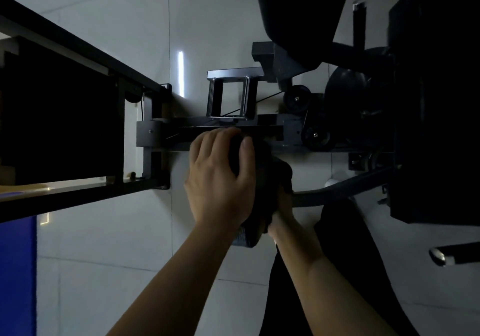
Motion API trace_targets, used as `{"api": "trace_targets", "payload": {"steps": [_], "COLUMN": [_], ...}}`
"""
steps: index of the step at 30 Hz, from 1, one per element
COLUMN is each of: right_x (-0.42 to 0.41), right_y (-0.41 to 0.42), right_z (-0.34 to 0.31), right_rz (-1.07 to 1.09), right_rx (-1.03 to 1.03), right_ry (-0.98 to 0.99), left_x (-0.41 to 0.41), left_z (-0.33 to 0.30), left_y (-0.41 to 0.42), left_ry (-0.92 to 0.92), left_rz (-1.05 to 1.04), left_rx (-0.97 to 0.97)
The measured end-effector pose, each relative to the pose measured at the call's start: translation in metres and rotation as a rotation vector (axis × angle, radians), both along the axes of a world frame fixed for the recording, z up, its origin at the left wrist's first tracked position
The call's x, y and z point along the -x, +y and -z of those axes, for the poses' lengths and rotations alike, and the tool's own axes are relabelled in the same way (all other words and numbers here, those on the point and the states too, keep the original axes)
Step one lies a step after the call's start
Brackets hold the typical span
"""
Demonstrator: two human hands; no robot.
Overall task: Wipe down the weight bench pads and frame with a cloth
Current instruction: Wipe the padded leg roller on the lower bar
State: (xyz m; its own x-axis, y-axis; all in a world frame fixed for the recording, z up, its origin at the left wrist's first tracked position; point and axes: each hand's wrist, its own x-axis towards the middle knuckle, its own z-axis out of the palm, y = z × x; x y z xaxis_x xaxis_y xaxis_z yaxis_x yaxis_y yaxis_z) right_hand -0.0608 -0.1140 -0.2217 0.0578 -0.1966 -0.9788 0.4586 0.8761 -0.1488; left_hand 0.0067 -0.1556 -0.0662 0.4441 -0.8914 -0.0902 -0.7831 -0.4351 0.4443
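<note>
A dark cloth is bunched between both hands, low against the black steel frame of the weight bench. My left hand lies over the cloth's upper end, fingers curled around it at the frame's horizontal bar. My right hand is mostly hidden under the cloth and grips its lower part. Black bench pads show at the top and along the right.
Two black pulley wheels and a thin cable sit right of the bar. A chrome bracket stands above it. A long black rail runs off to the upper left. Pale floor tiles lie below, and a blue mat sits lower left.
</note>
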Motion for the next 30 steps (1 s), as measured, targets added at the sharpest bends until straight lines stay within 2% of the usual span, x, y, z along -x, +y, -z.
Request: {"api": "trace_targets", "payload": {"steps": [4, 5, 7, 10, 11, 12, 14, 16, 18, 20, 22, 25, 27, 30], "right_x": [0.001, 0.001, 0.001, 0.006, 0.009, 0.01, 0.004, -0.013, -0.029, -0.038, -0.033, -0.008, 0.007, 0.008], "right_y": [0.018, 0.024, 0.035, 0.036, 0.032, 0.025, 0.006, -0.011, -0.024, -0.029, -0.019, 0.029, 0.059, 0.049], "right_z": [-0.078, -0.092, -0.126, -0.176, -0.193, -0.209, -0.218, -0.209, -0.18, -0.163, -0.158, -0.152, -0.147, -0.146], "right_rz": [0.096, 0.112, 0.065, 0.01, -0.035, -0.12, -0.436, -0.955, -1.373, -1.483, -1.437, -1.336, -1.347, -1.312], "right_rx": [-0.012, -0.012, 0.054, 0.213, 0.299, 0.417, 0.728, 1.084, 1.304, 1.361, 1.373, 1.449, 1.477, 1.527], "right_ry": [-0.185, -0.171, -0.102, -0.041, 0.013, 0.09, 0.228, 0.5, 0.931, 1.168, 1.197, 1.111, 1.034, 1.018], "left_x": [-0.004, -0.005, -0.009, -0.025, -0.032, -0.038, -0.043, -0.035, -0.027, -0.021, -0.016, -0.011, -0.011, -0.014], "left_z": [0.001, 0.001, -0.002, -0.011, -0.012, -0.011, -0.012, -0.016, -0.019, -0.018, -0.016, -0.019, -0.019, -0.015], "left_y": [0.0, 0.001, 0.002, 0.008, 0.015, 0.025, 0.051, 0.071, 0.082, 0.082, 0.078, 0.081, 0.085, 0.089], "left_ry": [0.057, 0.113, 0.353, 0.909, 1.03, 1.084, 1.23, 1.452, 1.505, 1.461, 1.451, 1.586, 1.662, 1.609], "left_rz": [-0.01, -0.022, -0.122, -0.377, -0.423, -0.429, -0.374, -0.381, -0.427, -0.436, -0.5, -0.582, -0.558, -0.487], "left_rx": [0.043, 0.064, 0.117, 0.183, 0.174, 0.155, 0.109, 0.087, 0.083, 0.099, 0.141, 0.193, 0.165, 0.129]}}
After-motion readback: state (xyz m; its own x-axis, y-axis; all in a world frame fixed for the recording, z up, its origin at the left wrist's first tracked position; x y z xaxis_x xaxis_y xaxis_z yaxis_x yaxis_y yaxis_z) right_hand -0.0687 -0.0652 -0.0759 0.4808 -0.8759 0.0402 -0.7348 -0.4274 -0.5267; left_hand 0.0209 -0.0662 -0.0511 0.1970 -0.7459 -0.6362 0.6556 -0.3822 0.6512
